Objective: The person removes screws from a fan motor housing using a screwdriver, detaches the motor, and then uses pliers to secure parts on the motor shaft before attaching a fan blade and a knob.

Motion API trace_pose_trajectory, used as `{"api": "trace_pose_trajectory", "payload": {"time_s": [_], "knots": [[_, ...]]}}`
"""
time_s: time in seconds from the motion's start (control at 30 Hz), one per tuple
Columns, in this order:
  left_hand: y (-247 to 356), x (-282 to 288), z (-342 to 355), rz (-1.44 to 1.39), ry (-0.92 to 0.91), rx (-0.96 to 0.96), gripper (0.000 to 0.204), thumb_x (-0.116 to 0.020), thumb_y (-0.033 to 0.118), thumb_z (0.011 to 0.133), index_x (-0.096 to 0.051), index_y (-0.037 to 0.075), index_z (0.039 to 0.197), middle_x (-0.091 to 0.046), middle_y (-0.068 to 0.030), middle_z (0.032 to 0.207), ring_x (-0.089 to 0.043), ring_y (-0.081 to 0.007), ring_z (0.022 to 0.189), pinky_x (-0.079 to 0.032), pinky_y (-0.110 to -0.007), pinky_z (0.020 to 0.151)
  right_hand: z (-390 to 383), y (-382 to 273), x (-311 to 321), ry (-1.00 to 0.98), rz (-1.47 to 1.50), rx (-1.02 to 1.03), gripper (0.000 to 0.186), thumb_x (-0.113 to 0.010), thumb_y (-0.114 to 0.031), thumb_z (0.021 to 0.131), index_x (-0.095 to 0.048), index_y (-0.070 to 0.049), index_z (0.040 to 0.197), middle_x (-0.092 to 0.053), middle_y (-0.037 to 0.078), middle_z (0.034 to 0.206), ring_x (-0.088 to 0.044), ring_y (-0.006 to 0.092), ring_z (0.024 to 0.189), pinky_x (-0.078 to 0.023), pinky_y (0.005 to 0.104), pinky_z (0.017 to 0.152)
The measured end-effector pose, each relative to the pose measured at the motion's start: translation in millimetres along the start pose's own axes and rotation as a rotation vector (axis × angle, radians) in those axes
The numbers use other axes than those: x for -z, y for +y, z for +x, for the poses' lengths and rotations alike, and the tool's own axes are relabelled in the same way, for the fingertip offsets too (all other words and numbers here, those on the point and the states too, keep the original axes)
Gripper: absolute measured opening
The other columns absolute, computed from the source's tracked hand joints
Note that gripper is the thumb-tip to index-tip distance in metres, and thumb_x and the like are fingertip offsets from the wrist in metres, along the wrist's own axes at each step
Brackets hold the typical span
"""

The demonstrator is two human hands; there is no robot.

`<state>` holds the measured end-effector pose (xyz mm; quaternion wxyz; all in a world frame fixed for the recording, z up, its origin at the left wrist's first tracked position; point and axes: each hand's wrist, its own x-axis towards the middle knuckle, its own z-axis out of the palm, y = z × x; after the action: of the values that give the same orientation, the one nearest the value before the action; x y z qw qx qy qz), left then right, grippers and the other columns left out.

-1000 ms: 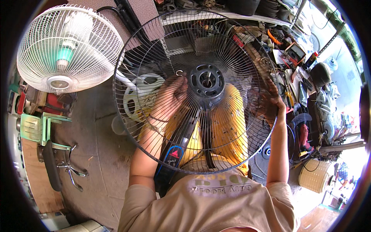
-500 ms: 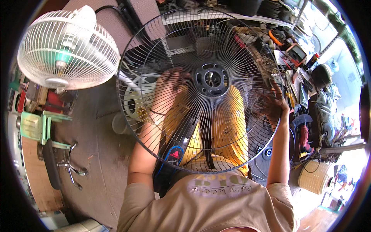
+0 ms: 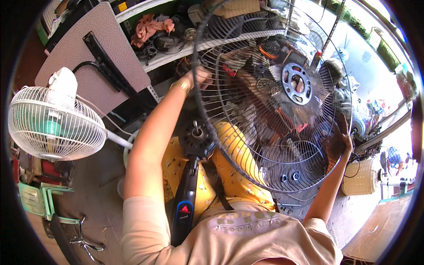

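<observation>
A black wire fan guard (image 3: 288,78) with a round hub plate is raised and tilted at the upper right. My left hand (image 3: 199,78) has its fingers closed on the guard's left rim, partly behind the wires. My right hand (image 3: 339,142) grips the lower right rim, its fingers curled around it. Below the guard's left side, a black motor housing (image 3: 196,141) with a protruding metal shaft is apart from it, atop a black pole (image 3: 184,212) between my legs in yellow patterned trousers.
A white caged fan (image 3: 53,119) stands at left, beside a speckled board (image 3: 62,66) and green chair (image 3: 33,196). Shelves (image 3: 168,62) hold cloth and parts ahead; a cluttered bench lies behind the guard. A cream cylindrical housing (image 3: 357,176) sits at right.
The guard has come away from the motor housing, moving up and right and tilting. My left hand has risen with it, exposing the housing and shaft. The view has shifted.
</observation>
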<state>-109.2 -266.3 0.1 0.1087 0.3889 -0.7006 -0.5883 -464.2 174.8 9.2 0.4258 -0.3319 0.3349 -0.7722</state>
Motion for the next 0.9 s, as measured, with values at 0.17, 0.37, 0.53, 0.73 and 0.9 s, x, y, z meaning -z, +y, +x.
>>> {"api": "trace_pose_trajectory", "payload": {"time_s": [0.17, 0.37, 0.53, 0.73, 0.9], "knots": [[130, -50, 37, -0.356, 0.096, -0.248, 0.022, -0.044, 0.027, 0.097, -0.054, 0.008, 0.103, -0.057, -0.0022, 0.083, -0.055, -0.0093, 0.068, -0.043, -0.021, 0.055, -19, -8, 31, 0.073, -0.090, 0.081, 0.079, -0.056, -0.021, 0.078, -0.023, -0.009, 0.149, -0.046, 0.019, 0.136, -0.050, 0.0329, 0.119, -0.054, 0.0449, 0.083], [93, -42, -51, -0.602, -0.175, -0.538, 0.086, -0.040, 0.069, 0.088, -0.029, 0.005, 0.144, -0.042, -0.0216, 0.139, -0.051, -0.0348, 0.119, -0.046, -0.045, 0.095, -7, 30, -10, 0.020, 0.230, -0.076, 0.083, -0.055, -0.015, 0.076, -0.017, -0.014, 0.150, -0.053, 0.020, 0.126, -0.062, 0.0382, 0.099, -0.058, 0.0525, 0.074], [18, -44, -210, -0.935, -0.218, -0.701, 0.108, -0.044, 0.084, 0.073, -0.011, 0.018, 0.152, -0.007, -0.0300, 0.153, -0.029, -0.0527, 0.132, -0.038, -0.064, 0.099, 16, 82, -42, -0.116, 0.290, -0.201, 0.078, -0.051, -0.013, 0.082, -0.015, -0.013, 0.151, -0.057, 0.018, 0.122, -0.066, 0.0304, 0.084, -0.058, 0.0534, 0.070], [-41, -54, -289, -0.976, 0.090, -0.714, 0.112, -0.040, 0.090, 0.067, -0.006, 0.026, 0.153, -0.007, -0.0286, 0.153, -0.035, -0.0497, 0.130, -0.046, -0.058, 0.094, 37, 118, -76, -0.110, 0.054, -0.324, 0.074, -0.052, -0.018, 0.081, -0.022, -0.014, 0.149, -0.055, 0.018, 0.126, -0.065, 0.0345, 0.090, -0.057, 0.0528, 0.069], [-66, -67, -306, -1.014, 0.215, -0.613, 0.113, -0.038, 0.091, 0.066, -0.007, 0.026, 0.153, -0.007, -0.0254, 0.155, -0.037, -0.0428, 0.131, -0.049, -0.051, 0.093, 39, 130, -79, -0.053, 0.003, -0.380, 0.072, -0.053, -0.022, 0.080, -0.029, -0.014, 0.147, -0.053, 0.018, 0.130, -0.063, 0.0371, 0.095, -0.056, 0.0529, 0.070]]}}
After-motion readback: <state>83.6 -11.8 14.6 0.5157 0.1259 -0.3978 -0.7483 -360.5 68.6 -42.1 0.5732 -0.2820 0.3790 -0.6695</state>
